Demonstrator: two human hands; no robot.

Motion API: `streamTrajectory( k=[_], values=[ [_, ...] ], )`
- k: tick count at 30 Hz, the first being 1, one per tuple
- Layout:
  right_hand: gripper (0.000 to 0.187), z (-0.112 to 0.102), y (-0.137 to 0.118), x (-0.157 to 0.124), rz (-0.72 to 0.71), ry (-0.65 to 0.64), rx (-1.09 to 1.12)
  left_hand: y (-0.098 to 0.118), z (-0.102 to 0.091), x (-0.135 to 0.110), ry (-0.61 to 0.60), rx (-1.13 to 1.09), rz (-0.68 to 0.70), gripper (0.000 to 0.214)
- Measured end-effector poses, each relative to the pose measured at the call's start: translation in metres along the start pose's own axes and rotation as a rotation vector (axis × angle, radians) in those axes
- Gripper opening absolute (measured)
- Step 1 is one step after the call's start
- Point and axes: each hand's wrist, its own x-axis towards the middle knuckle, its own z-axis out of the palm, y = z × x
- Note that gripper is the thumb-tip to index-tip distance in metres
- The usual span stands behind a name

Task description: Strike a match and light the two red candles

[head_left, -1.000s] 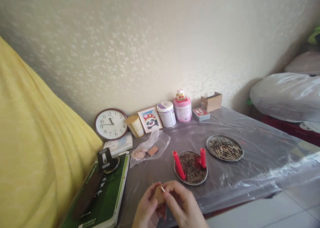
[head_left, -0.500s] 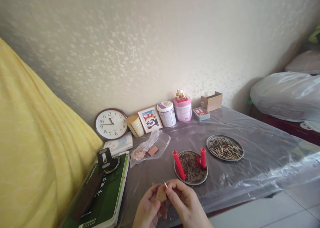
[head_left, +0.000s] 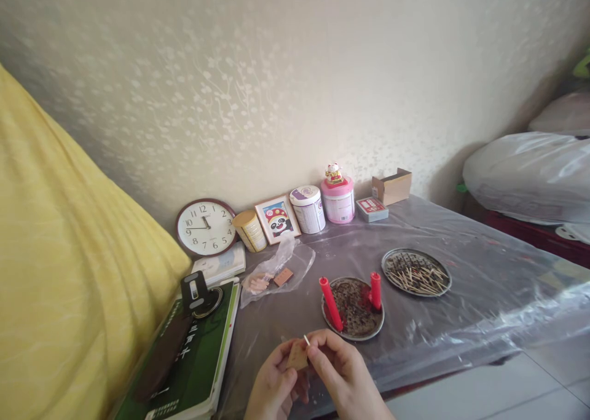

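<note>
At the bottom middle, my left hand (head_left: 273,384) grips a small tan matchbox (head_left: 297,356). My right hand (head_left: 343,377) pinches a thin matchstick (head_left: 306,340) with its end against the box. Both hands hover over the near edge of the plastic-covered table (head_left: 461,309). Just beyond them sits a round metal plate (head_left: 353,315) with two red candles, one leaning (head_left: 330,295) and one upright (head_left: 375,290). A second metal plate (head_left: 416,272) to the right holds several spent matchsticks.
A green book (head_left: 193,358) with a small black stand lies at the left, beside a yellow cloth (head_left: 59,272). A clear bag (head_left: 276,269), a clock (head_left: 205,227), tins, a framed picture and boxes line the wall. Wrapped bundles (head_left: 530,174) lie at right.
My hands with the matchbox and matchstick have shifted slightly; the stick's tip now points a little further up and right on the box. Everything else on the table has stayed put.
</note>
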Motion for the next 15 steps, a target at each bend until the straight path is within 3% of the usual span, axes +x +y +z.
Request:
streamTrajectory(
  k=[15],
  values=[
    [0.028,-0.0010,-0.0011,-0.0006,-0.002,0.006,0.013,0.0006,0.0052,-0.0028,0.023,0.022,0.009,0.047]
  ],
)
